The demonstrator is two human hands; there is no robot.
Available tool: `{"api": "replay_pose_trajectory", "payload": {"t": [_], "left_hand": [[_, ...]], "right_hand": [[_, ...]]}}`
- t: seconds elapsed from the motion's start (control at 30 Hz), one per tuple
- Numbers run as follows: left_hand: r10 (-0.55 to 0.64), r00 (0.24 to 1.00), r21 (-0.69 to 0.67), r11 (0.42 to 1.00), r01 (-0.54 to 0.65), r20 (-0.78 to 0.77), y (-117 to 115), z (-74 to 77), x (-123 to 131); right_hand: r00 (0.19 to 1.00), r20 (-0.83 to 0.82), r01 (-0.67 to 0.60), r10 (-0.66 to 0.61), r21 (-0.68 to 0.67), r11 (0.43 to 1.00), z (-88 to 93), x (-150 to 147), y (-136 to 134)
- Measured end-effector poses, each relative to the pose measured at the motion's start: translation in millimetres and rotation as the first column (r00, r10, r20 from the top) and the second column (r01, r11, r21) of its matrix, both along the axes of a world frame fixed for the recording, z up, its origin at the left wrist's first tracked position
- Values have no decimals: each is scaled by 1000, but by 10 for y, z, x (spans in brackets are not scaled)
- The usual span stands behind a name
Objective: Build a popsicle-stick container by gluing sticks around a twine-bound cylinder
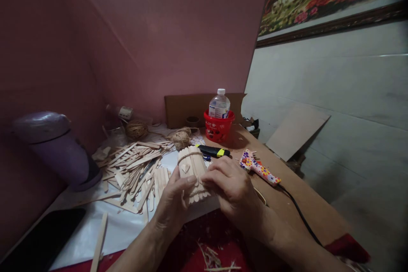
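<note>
A small barrel made of wooden craft sticks point(192, 169), bound with twine near its top, is held over the table between both hands. My left hand point(174, 205) grips its left side with the thumb pressed on the front. From the right, my right hand point(231, 189) closes its fingers on the barrel's lower part. A heap of loose craft sticks point(135, 170) lies just left of the barrel on a white sheet point(127, 227).
A floral glue gun point(259, 168) with a black cord lies to the right. Behind are a yellow-black utility knife point(213, 151), a red bucket point(218, 128) holding a water bottle point(219, 104), twine balls point(181, 138), a purple device point(55, 148), a black phone point(41, 242) and pink partition walls.
</note>
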State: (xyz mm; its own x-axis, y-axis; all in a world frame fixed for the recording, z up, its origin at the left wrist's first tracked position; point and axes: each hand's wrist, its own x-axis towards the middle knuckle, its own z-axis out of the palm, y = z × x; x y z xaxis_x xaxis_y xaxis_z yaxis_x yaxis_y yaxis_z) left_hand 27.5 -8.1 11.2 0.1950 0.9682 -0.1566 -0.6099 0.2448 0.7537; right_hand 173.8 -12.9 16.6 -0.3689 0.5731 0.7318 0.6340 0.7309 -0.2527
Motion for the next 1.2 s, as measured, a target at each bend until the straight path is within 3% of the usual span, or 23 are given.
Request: {"api": "replay_pose_trajectory", "payload": {"t": [0.37, 0.83, 0.97, 1.07, 1.2], "left_hand": [[25, 1000, 1, 1000, -25, -1, 22, -63, -5], [41, 999, 11, 999, -41, 10, 45, -92, -27], [15, 999, -6, 1000, -15, 30, 73, -121, -58], [-8, 996, 3, 1000, 8, 86, 112, -126, -97], [27, 980, 36, 999, -34, 195, 169, -114, -147]], "right_hand": [[995, 91, 20, -26, 72, 997, 18, -20, 20], [994, 102, -46, 38, 75, 996, -13, -12, 80], [996, 31, -80, 80, 7, 997, -1, 10, 102], [988, -115, -106, 99, -52, 993, 21, 4, 113], [952, -307, -48, 14, -103, 994, 49, -64, 122]]}}
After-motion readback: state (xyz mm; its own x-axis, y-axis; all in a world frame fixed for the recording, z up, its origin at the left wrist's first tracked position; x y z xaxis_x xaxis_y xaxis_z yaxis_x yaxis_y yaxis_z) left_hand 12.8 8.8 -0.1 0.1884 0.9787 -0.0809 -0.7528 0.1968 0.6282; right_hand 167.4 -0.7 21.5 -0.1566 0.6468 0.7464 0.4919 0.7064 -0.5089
